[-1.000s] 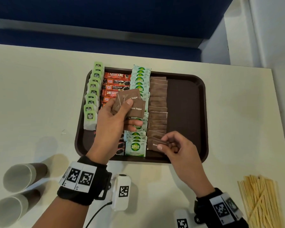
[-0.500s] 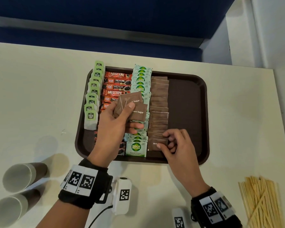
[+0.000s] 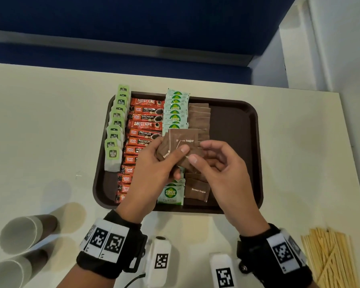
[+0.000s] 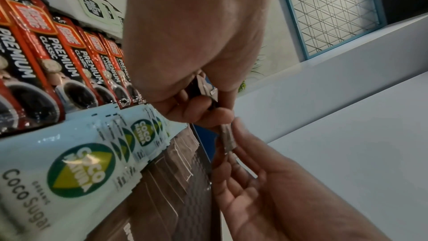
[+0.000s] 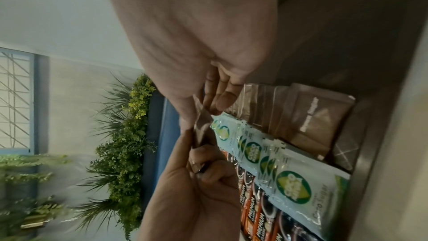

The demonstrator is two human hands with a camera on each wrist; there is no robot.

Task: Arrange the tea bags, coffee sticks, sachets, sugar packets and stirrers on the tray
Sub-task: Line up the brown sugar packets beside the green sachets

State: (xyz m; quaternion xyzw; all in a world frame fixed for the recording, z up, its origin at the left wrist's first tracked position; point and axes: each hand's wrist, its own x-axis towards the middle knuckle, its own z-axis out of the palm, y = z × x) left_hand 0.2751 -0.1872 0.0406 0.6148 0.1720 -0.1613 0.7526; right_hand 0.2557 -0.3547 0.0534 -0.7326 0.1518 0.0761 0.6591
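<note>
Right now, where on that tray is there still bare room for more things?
The tray's right strip, between the brown sugar packets and its right rim, is bare. The near-left corner beyond the tea bags has a little room. The middle is crowded with packets and both hands.

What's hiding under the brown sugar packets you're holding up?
Under the held brown sugar packets lie the tray's brown packet row and Coco Sugar sachets. The rows' middle stretch is covered by both hands.
</note>
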